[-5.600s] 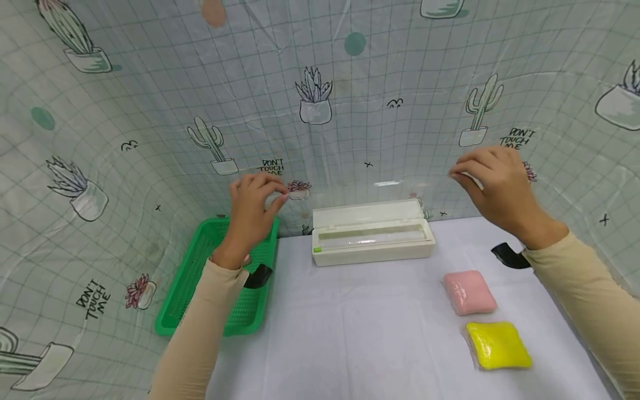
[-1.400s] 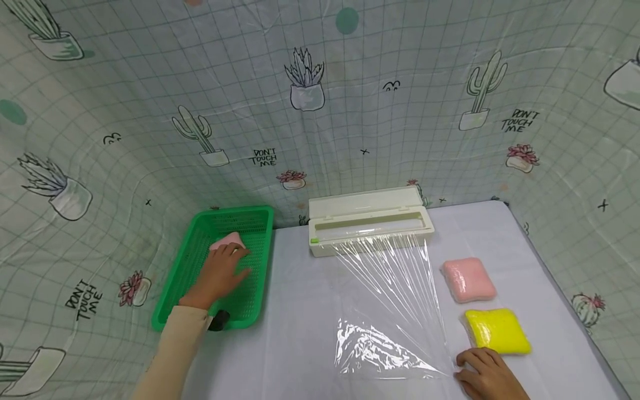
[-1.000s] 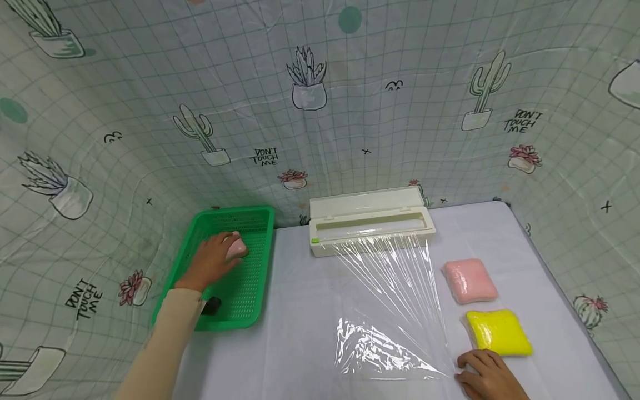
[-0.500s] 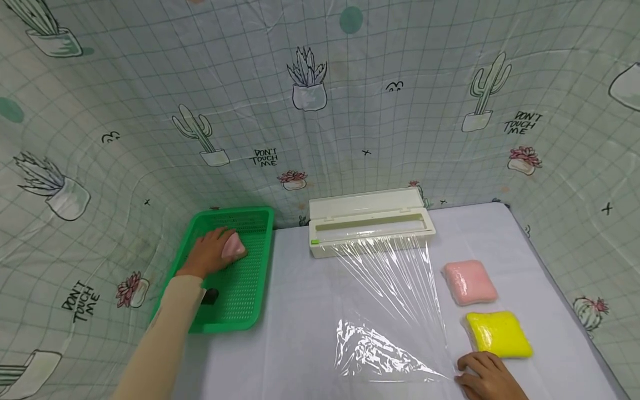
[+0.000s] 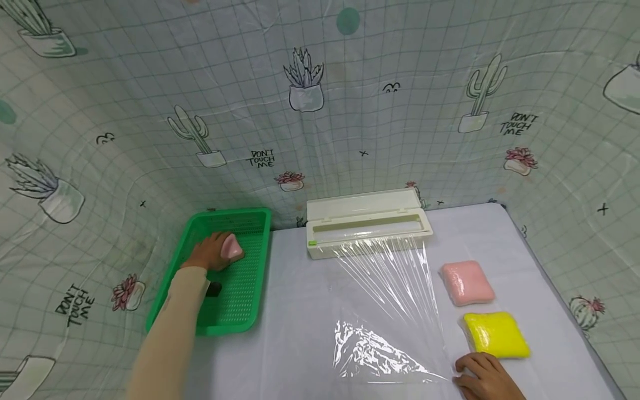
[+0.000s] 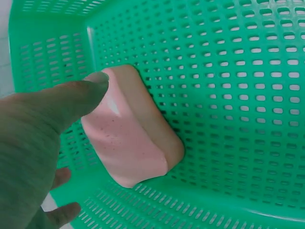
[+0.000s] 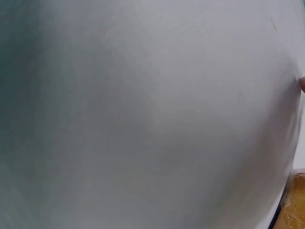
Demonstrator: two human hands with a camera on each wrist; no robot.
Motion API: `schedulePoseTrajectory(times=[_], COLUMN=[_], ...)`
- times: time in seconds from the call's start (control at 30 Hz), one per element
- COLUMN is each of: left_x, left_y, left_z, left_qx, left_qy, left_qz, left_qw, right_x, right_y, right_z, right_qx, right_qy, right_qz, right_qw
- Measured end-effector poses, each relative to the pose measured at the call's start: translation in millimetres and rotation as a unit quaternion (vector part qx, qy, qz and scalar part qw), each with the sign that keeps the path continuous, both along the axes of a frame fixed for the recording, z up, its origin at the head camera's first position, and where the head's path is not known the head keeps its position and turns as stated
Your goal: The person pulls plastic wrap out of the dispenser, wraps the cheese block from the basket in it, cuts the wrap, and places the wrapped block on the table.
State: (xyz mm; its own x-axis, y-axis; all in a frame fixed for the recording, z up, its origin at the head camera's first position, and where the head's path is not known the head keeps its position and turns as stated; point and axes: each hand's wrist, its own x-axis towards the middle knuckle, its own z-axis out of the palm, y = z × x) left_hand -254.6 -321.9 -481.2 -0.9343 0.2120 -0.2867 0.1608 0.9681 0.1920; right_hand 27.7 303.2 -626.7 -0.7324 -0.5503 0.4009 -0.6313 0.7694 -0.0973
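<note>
In the green basket (image 5: pixel 255 278), my left hand (image 5: pixel 209 253) grips a tan block with a pink, icing-like top (image 5: pixel 231 248). The left wrist view has the thumb on the block's upper edge; two fingertips show apart from it, and the other fingers are hidden. At the lower right, my right hand (image 5: pixel 487 378) pinches the near corner of a sheet of plastic wrap (image 5: pixel 380 350). This sheet runs creased from the white wrap dispenser (image 5: pixel 370 230), whose lid stands raised. Only a fingertip and blurred cloth fill most of the right wrist view.
Right of the film lie a wrapped pink square block (image 5: pixel 467 283) and a wrapped yellow block (image 5: pixel 496 335), the yellow one just beyond my right hand. A white cloth (image 5: pixel 295 311) covers the table. The cactus-print curtain (image 5: pixel 350 128) rises behind and at both sides.
The plastic wrap has been drawn from the dispenser toward me. My left hand has gone into the basket, closed on the pink-topped block and turned it. The right hand has lately stayed in place.
</note>
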Motion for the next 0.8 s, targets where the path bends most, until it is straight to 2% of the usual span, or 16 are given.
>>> schedulePoseTrajectory(times=[0.13, 0.23, 0.47, 0.63, 0.8], left_x=[-4.5, -6.1, -6.5, -5.8, -7.3], left_y=[-3, -8, -17, -16, -16], left_z=[-4.7, -9.4, -19.1, -23.6, -32.5], left_qx=[-0.002, -0.008, -0.014, -0.02, -0.018], left_qy=[-0.037, -0.047, -0.049, -0.06, -0.052], left_qz=[0.009, 0.008, -0.004, 0.009, 0.02], left_qw=[0.9993, 0.9988, 0.9987, 0.998, 0.9983], right_x=[2.1, 3.9, 5.1, 3.4, 2.3], right_y=[0, -1, -5, -3, -2], right_z=[1.0, 1.8, 4.1, 3.8, 3.6], right_qx=[0.008, 0.012, 0.015, 0.009, 0.002], right_qy=[-0.008, -0.02, -0.038, -0.038, -0.034], right_qz=[-0.009, -0.02, -0.037, -0.028, -0.025], right_qw=[1.0, 1.0, 0.998, 0.999, 0.999])
